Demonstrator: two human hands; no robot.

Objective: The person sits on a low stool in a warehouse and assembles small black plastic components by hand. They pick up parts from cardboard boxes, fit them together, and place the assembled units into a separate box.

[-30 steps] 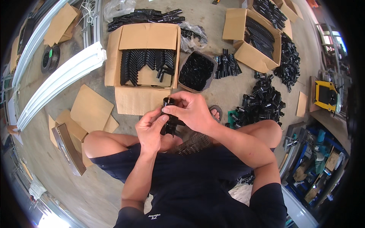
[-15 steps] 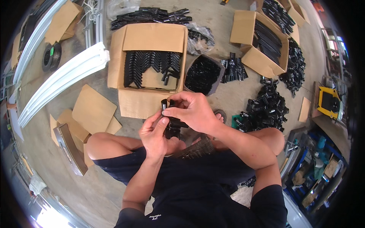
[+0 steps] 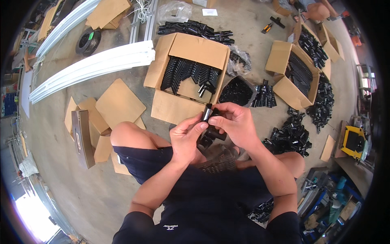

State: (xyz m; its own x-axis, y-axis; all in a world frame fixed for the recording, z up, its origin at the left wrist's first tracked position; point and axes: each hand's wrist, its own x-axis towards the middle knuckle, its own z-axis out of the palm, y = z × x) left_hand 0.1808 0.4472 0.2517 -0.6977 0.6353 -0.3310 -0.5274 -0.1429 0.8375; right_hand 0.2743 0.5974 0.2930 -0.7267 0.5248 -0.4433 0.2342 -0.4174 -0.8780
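Just right of the frame's centre, pinching a black tubular piece [image 3: 207, 113] between thumb and fingers of left hand [image 3: 185, 139] and also of right hand [image 3: 240, 126]. Best to steady firmly with the left, adjusting gently with the right, without forcing.

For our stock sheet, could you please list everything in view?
Shiny tubular piece: at least one, black, held at centre
Small plastic-looking parts: uncounted, black, floor heaps and boxes
Open cardboard boxes: several, brown, ahead and right
Flat cardboard sheets: several, brown, left
Long smooth strips: several, white, upper left
Round coil: one, black, upper left
Square-framed device: one, yellow, right
Unclear clutter: uncounted, mixed, edges
Left grip, right grip: one each, bare, centre
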